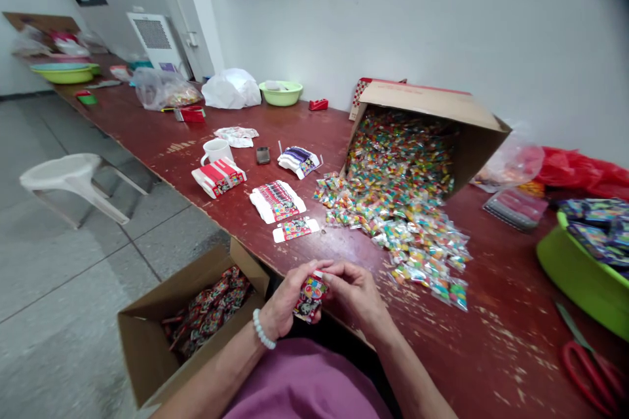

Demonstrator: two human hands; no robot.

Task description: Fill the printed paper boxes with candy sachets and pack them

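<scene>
A small printed candy box (310, 298), red with coloured dots, is held upright in front of my body at the table's edge. My left hand (289, 294) wraps around it from the side. At its top end, the fingers of my right hand (351, 288) pinch a white-edged flap. What is inside the box is hidden. Just beyond my hands lies one flat carton (296, 229), with a fanned stack of like cartons (278, 201) behind it. To the right, small clear packets of coloured candy (393, 209) spill from a tipped cardboard box (479, 141).
An open cardboard box (142, 347) holding red wrapped pieces stands low at my left. Scissors (584, 366) and a green basin (560, 252) lie at the right. A white mug (216, 150), red-striped cartons (219, 177) and purple cartons (299, 161) sit farther back. A white stool (73, 177) stands left.
</scene>
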